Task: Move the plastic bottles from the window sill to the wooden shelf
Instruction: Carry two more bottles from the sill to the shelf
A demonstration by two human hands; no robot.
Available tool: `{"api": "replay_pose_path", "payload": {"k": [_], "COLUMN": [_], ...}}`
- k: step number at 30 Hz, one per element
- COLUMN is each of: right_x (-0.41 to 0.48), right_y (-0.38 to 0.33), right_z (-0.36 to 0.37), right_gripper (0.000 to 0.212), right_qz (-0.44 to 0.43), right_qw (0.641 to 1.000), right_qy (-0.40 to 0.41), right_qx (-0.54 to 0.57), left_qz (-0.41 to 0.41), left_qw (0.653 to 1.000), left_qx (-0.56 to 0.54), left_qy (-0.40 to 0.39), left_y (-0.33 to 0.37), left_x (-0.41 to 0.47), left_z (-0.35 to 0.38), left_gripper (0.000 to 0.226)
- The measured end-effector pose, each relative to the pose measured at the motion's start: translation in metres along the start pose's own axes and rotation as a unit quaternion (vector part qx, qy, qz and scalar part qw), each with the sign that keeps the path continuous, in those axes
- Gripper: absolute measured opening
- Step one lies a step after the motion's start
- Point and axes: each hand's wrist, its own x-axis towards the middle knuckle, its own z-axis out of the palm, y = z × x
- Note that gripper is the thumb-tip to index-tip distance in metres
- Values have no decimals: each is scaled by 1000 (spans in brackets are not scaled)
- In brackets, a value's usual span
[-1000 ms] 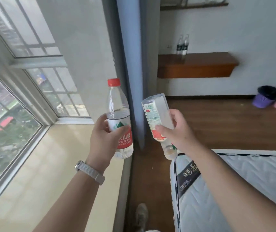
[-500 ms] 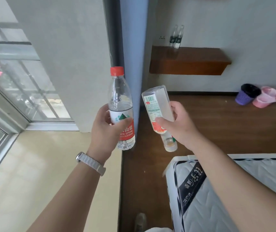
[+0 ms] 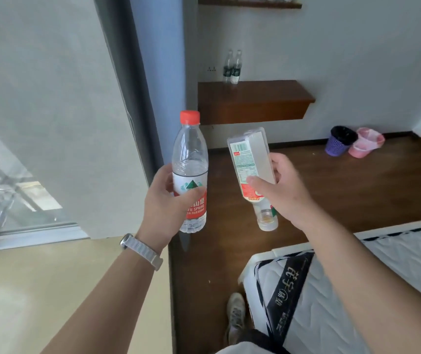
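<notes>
A person stands on a dark wooden floor (image 3: 344,200) between a pale yellow window sill (image 3: 51,290) on the left and a white quilted mattress (image 3: 395,272) on the right, a plastic bottle in each bare hand. On the far wall, a wooden shelf (image 3: 252,98) carries two clear bottles (image 3: 232,67) with dark labels, upright and side by side at its back left end. On the floor below and to the right of the shelf, a purple basket (image 3: 340,141) and a pink basket (image 3: 366,145) sit touching each other. The left hand (image 3: 167,210), a pale watch (image 3: 141,251) on its wrist, is wrapped around the red label of a round water bottle (image 3: 190,172), held upright with its red cap at the top. The right hand (image 3: 284,190) grips a square-sided bottle (image 3: 252,172) upside down, its long axis tilted, flat base toward the shelf and its clear cap pointing down and to the right. Both bottles are held in the air above the floor, near each other and well short of the shelf.
</notes>
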Motion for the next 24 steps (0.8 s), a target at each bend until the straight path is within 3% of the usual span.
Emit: {"api": "replay_pose_path", "payload": {"k": [12,24], "right_x": [125,261], "right_y": [55,79], "right_z": [-23,-83], "right_gripper": [55,61], "right_qz": [27,7], "right_qw": [997,1000], "right_qy": [-7,18], "right_qx": [71,18], "left_qz": [-21,17], "left_qw": [999,998], "left_qx": [28,46], "left_qy": [-7,-50], "left_y": [0,19], "left_x": [123,249], "left_z": [77,176], "left_gripper": [48,53]}}
